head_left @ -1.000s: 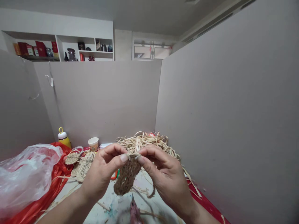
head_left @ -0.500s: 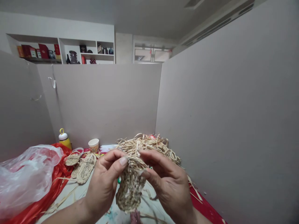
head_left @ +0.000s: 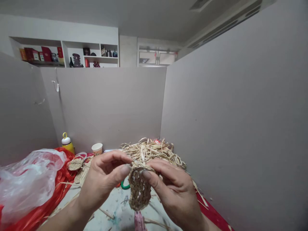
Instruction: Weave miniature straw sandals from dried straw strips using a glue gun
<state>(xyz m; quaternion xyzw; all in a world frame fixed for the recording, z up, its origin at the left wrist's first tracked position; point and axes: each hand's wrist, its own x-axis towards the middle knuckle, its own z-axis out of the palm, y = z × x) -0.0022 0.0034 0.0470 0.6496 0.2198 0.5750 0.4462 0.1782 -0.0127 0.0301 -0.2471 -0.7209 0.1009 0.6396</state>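
A small oval woven straw piece (head_left: 139, 189) hangs in front of me above the table. My left hand (head_left: 103, 181) pinches its top edge between thumb and forefinger. My right hand (head_left: 172, 189) pinches the same top edge from the other side, fingers curled over it. Behind the hands lies a heap of loose straw strips (head_left: 151, 150). Below the woven piece, at the bottom edge of the view, a pink tool tip (head_left: 139, 223) pokes up.
Grey partition panels (head_left: 228, 122) close in the table on the back and right. On the left lie a clear plastic bag (head_left: 26, 183) over red plastic, a yellow bottle (head_left: 67, 143), a paper cup (head_left: 97, 149) and woven straw pieces (head_left: 80, 170). A green ring (head_left: 124, 186) lies near the hands.
The woven piece has been turned in my fingers and now hangs shorter and more face-on. Both hands have kept their pinch on its top edge and sit slightly lower.
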